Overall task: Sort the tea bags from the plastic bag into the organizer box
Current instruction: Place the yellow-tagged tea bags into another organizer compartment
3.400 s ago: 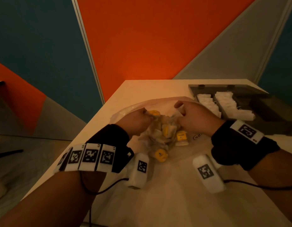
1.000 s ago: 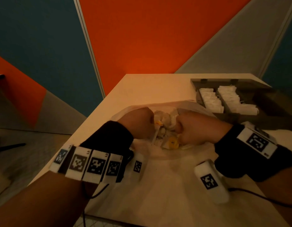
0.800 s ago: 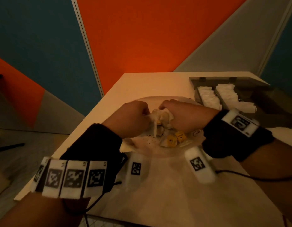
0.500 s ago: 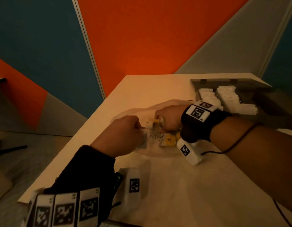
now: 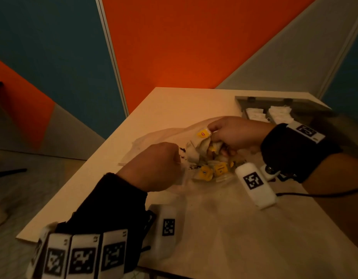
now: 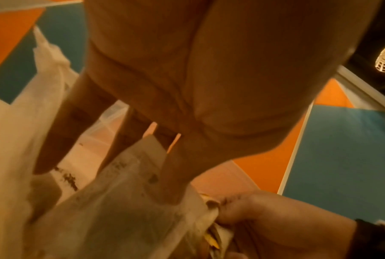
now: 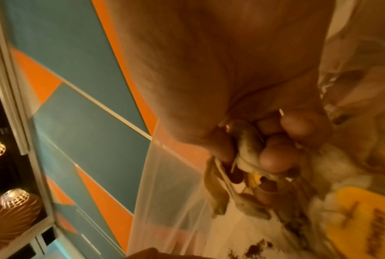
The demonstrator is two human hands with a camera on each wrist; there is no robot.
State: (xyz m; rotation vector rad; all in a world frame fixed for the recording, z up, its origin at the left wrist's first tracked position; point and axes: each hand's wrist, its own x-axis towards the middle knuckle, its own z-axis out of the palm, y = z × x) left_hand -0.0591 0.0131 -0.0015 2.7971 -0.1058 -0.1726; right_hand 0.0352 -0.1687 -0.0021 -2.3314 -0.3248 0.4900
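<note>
A clear plastic bag (image 5: 154,137) lies open on the table, with loose tea bags (image 5: 212,170) bearing yellow tags inside it. My left hand (image 5: 177,158) is a fist that pinches the bag's near edge; in the left wrist view its fingers (image 6: 171,184) press the film (image 6: 120,201). My right hand (image 5: 212,135) is inside the bag's mouth and grips a clump of tea bags (image 7: 247,149), one yellow tag (image 5: 203,133) sticking out by the fingers. The grey organizer box (image 5: 274,101) stands open at the back right, with white tea bags in its compartments.
Dark tea crumbs (image 5: 182,152) are scattered in the bag between my hands. A white cloth (image 5: 234,228) covers the near part of the table. The table's left edge (image 5: 83,178) runs close to my left wrist. Coloured wall panels rise behind the table.
My right hand has drawn back to the right and risen with a clump of tea bags in its fingers. The left hand has kept its hold on the bag's edge.
</note>
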